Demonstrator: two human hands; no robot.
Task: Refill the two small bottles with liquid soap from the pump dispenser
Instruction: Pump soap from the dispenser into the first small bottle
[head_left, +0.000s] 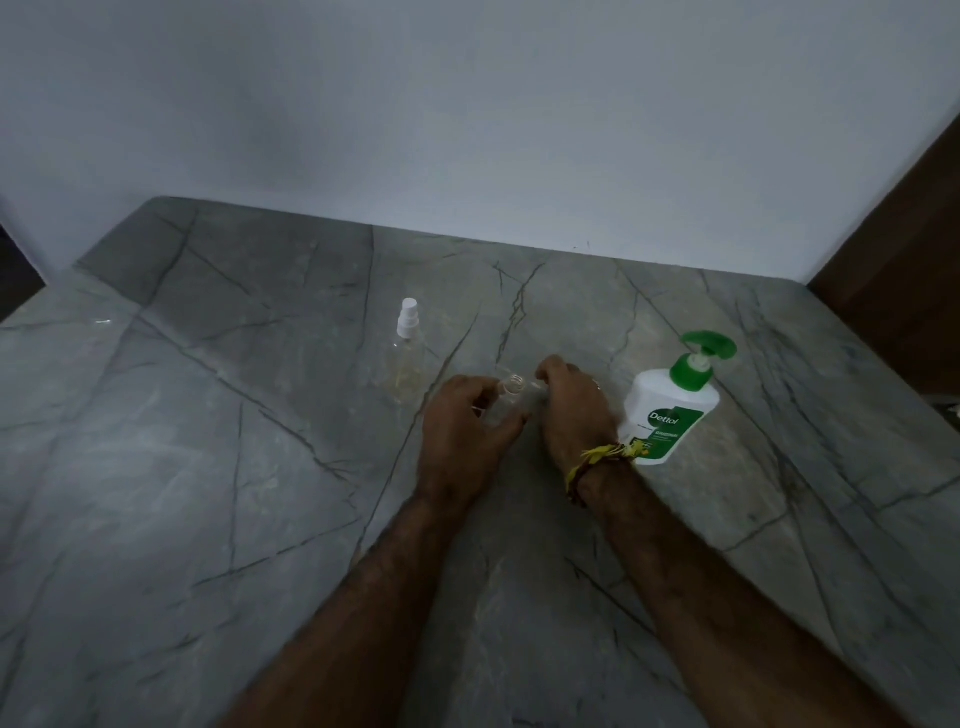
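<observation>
A clear small bottle (511, 389) with an open threaded neck stands on the grey marble counter (208, 467), and my left hand (467, 431) grips its body. My right hand (571, 410) is just to its right with fingers curled; what they hold is hidden, though a pale bit shows at the fingertips. A second clear small bottle (405, 364) with a white spray cap stands to the left, farther back. The white pump dispenser (670, 410) with a green pump head stands to the right, touching my right wrist area.
A white wall (467, 130) closes the back of the counter. Brown wooden panelling (904, 270) rises at the right edge. A yellow thread band (597, 457) circles my right wrist.
</observation>
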